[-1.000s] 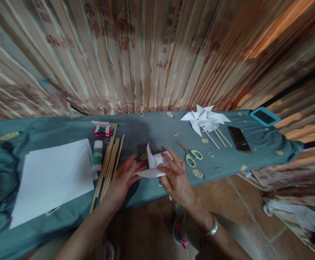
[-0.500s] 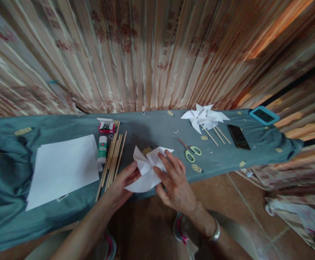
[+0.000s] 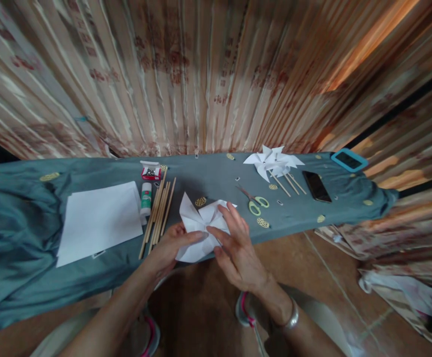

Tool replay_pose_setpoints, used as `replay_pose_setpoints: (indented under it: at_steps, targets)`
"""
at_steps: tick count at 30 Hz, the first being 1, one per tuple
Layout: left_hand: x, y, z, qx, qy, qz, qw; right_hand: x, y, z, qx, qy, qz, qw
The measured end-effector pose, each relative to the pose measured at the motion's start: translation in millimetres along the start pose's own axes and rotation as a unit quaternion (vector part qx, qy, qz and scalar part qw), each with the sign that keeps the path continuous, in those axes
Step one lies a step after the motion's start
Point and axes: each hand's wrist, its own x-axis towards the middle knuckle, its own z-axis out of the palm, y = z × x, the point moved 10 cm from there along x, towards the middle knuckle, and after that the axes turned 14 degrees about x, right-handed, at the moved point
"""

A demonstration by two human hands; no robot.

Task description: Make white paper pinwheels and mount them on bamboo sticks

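Note:
A white paper pinwheel [image 3: 195,224] with its blades folded toward the middle is held over the front edge of the table. My left hand [image 3: 168,248] grips it from the left, thumb on top near the centre and the other fingers partly hidden beneath. My right hand [image 3: 242,253] holds its right side, with the index fingertip near the centre and other fingers on the right blade. Left of the pinwheel lie several wooden sticks [image 3: 158,210]. Scissors [image 3: 255,202] with light green handles rest to its right.
White paper sheets [image 3: 100,218], a glue stick [image 3: 146,199] and a red box of pins [image 3: 151,172] sit on the left. Finished pinwheels on sticks [image 3: 273,161], a black phone [image 3: 316,187] and a blue-framed device [image 3: 348,160] lie right. A curtain [image 3: 201,74] hangs behind.
My left thumb has moved onto the pinwheel's face, close to its centre. The pinwheel has turned slightly, and my right index finger stays near the middle. The view has shifted a little.

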Motion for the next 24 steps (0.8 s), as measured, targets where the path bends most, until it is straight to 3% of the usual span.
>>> replay_pose_setpoints:
  at_steps: [9,24]
  targets:
    - [0.8,-0.6,-10.9,0.026,0.092,0.039,0.995,5.9,-2.2,1.9,0.015,0.007,0.016,1.000]
    - [-1.7,6.4,-30.2,0.050,0.152,0.076,0.984,19.9,-4.4,3.2,0.045,0.051,0.055,0.996]
